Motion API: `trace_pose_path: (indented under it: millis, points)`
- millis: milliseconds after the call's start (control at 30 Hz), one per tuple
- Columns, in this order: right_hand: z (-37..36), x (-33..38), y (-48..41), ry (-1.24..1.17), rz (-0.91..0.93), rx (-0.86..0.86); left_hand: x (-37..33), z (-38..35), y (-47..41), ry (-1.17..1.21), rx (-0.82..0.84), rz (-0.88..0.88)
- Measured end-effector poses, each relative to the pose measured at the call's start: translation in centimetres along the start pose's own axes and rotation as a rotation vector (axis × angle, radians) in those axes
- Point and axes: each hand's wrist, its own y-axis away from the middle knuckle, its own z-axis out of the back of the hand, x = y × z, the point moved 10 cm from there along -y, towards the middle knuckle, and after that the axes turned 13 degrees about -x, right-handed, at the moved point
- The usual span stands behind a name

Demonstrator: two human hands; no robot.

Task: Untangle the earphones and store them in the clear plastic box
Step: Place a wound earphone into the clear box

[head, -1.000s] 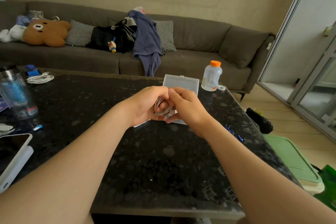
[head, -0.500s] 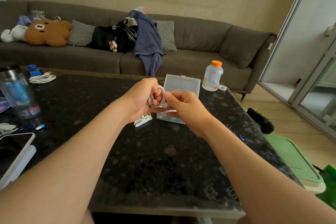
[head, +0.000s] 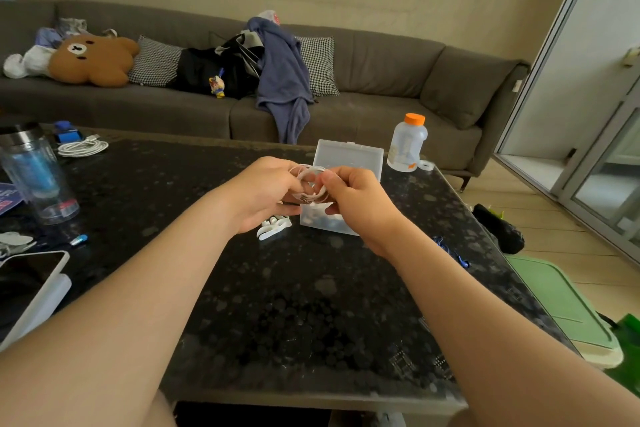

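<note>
While left hand [head: 266, 191], right hand [head: 358, 199] pinch, white earphones [head: 309, 171] form loops.

both forearms extended forward; left hand [head: 266, 191], right hand [head: 356, 201] meet, fingers curled, pinching earphones [head: 308, 170]

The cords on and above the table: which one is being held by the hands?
The white earphones, coiled between left hand and right hand. The white cable and blue cord lie untouched on the table.
</note>
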Motion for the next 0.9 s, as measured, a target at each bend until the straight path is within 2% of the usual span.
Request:
trace_pose_path:
  millis: [100, 200, 367, 500, 567, 667, 767, 800, 900]
  points:
    - [-0.1, -0.4, -0.2, 0.072, 0.014, -0.004, 0.6, -0.2, 0.1, 0.203, -0.002, 0.124]
    - [-0.3, -0.9, -0.5, 0.123, -0.005, -0.052, 0.6, -0.7, 0.4, 0.223, 0.032, 0.162]
    - [-0.7, -1.1, -0.8, 0.190, -0.027, -0.107, 0.7, 0.2, -0.6, 0.306, -0.152, 0.156]
    - [-3.2, -1.9, 0.0, 0.085, -0.153, 0.019, 1.5, 1.0, -1.5, 0.339, -0.245, 0.243]
    - [-4.7, -2.3, 0.3, 0.022, -0.220, 0.100, 1.9, 1.4, -2.0, 0.247, -0.252, 0.247]
    - [-6.4, -3.3, 0.3, 0.053, -0.283, 0.180, 2.3, 2.1, -3.0, -0.033, -0.278, 0.152]
    - [-7.9, -4.7, -0.2, -0.002, -0.356, 0.185, 2.1, 3.5, -3.8, -0.252, -0.368, 0.047]
    - [-8.2, -4.8, -0.5, 0.048, -0.317, 0.188, 1.9, 3.8, -3.8, -0.282, -0.389, 0.018]
    - [-9.4, -4.4, -1.5, 0.438, -0.039, 0.250, 2.1, 4.6, -4.4, -0.278, -0.427, 0.011]
